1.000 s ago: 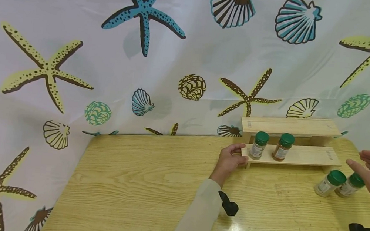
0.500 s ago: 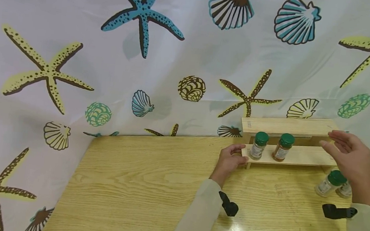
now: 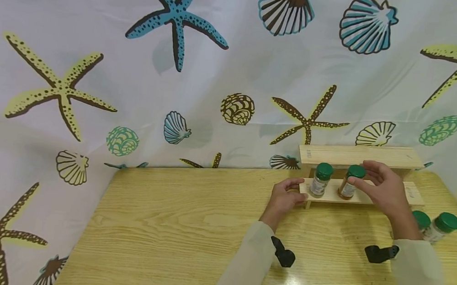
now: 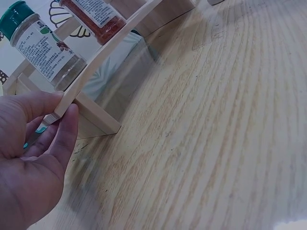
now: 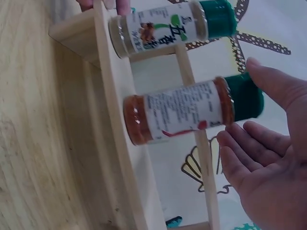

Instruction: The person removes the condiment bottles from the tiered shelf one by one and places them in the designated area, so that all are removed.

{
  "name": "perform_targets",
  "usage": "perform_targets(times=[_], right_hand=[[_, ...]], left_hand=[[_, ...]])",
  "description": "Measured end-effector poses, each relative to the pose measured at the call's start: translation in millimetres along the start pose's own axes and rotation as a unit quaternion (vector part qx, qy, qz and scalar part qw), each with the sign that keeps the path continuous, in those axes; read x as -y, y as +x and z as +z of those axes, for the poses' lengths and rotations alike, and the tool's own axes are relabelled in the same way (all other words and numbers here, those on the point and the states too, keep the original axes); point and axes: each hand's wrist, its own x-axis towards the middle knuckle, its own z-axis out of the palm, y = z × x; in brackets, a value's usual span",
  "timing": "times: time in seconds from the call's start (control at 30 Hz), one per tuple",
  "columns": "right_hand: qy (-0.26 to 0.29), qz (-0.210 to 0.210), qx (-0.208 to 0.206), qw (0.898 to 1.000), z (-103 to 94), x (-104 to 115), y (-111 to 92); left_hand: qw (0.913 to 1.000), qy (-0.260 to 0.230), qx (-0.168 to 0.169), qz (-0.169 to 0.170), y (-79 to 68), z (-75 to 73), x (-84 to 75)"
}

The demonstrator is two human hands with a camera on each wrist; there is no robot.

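Observation:
A two-tier wooden spice rack (image 3: pixel 397 195) stands against the patterned cloth. My left hand (image 3: pixel 284 198) pinches the left end of its lower shelf, thumb above and fingers below, as the left wrist view shows. On that shelf stand a spice jar of pale powder (image 3: pixel 318 186) and, to its right, a spice jar of red powder (image 5: pixel 182 112), both green-capped. My right hand (image 3: pixel 387 190) is around the red jar's cap. Its thumb is right at the cap, while the loosely bent fingers stay apart from the jar in the right wrist view.
Two more green-capped spice jars, a nearer-right one (image 3: pixel 436 231) and one (image 3: pixel 421 219) partly hidden by my right forearm, stand on the wooden table (image 3: pixel 170 228). Behind the table hangs a cloth (image 3: pixel 201 80) printed with starfish and shells. The upper shelf (image 3: pixel 359 156) overhangs behind the jars.
My right hand has moved left from beside the loose jars, across the rack's right end, to the red-powder jar. My left hand keeps its grip on the shelf end.

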Motion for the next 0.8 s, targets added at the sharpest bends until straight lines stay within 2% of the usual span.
perform_targets(times=[0.2, 0.4, 0.8], right_hand=[[0.006, 0.01, 0.001, 1.0, 11.9, -2.7, 3.0], [-0.001, 0.002, -0.02, 1.0, 19.2, -10.2, 3.1], [-0.012, 0.0, -0.041, 0.999, 24.4, -10.5, -0.5]], left_hand=[[1.0, -0.004, 0.003, -0.002, 0.0, -1.0, 0.5], [1.0, -0.002, 0.0, 0.0, 0.4, 0.4, 0.6], [1.0, -0.003, -0.008, -0.002, 1.4, 0.5, 1.8]])
